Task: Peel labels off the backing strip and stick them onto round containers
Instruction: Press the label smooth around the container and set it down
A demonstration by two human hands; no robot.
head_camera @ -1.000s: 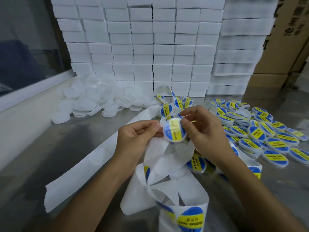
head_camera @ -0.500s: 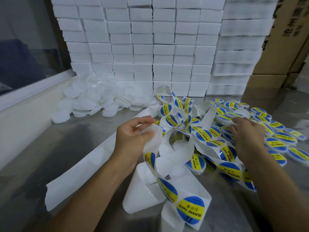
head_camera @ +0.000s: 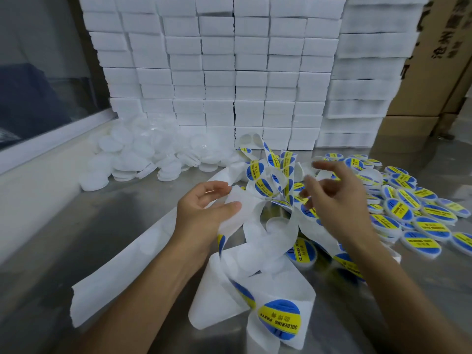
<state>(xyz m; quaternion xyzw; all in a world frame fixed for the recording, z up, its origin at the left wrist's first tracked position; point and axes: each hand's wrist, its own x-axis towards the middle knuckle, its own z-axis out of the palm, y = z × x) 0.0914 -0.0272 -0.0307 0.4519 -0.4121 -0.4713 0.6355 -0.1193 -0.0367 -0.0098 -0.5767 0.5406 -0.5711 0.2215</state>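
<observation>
A long white backing strip (head_camera: 270, 241) curls in loops across the steel table, with round blue-and-yellow labels (head_camera: 279, 318) still on parts of it. My left hand (head_camera: 204, 213) pinches a bare stretch of the strip between thumb and fingers. My right hand (head_camera: 334, 200) hovers blurred above the tangled strip, fingers spread and holding nothing. Several labelled round containers (head_camera: 421, 227) lie in a heap on the right. One labelled container (head_camera: 302, 250) sits under the loops near the middle. Plain white containers (head_camera: 143, 159) are piled at the back left.
A wall of stacked white boxes (head_camera: 219, 72) stands at the back of the table (head_camera: 76, 226). Brown cartons (head_camera: 439, 60) rise at the far right. A window ledge (head_camera: 38, 159) runs along the left side.
My right hand set the freshly labelled container down on the right heap, then swung back left above the strip. My left hand kept its hold on the strip.
</observation>
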